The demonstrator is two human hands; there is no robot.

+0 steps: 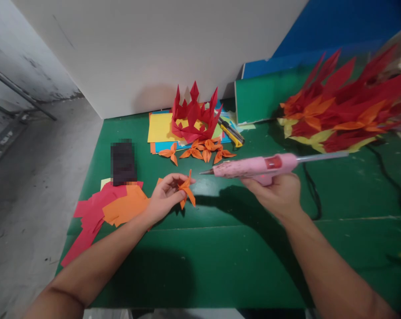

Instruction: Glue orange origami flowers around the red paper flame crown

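Between the fingertips of my left hand is a folded orange paper flower, held just above the green table. My right hand grips a pink hot glue gun by its handle. Its nozzle points left, a short way from the flower, and a clear glue stick sticks out at the back. Several more orange paper flowers lie behind my hands. Past them stands a red folded-paper crown with pointed tips.
Red paper pieces and orange paper sheets lie at left, near a blurred-out dark object. A yellow-black box cutter rests by coloured paper. At right stands a large red-orange paper piece; a black cord trails nearby.
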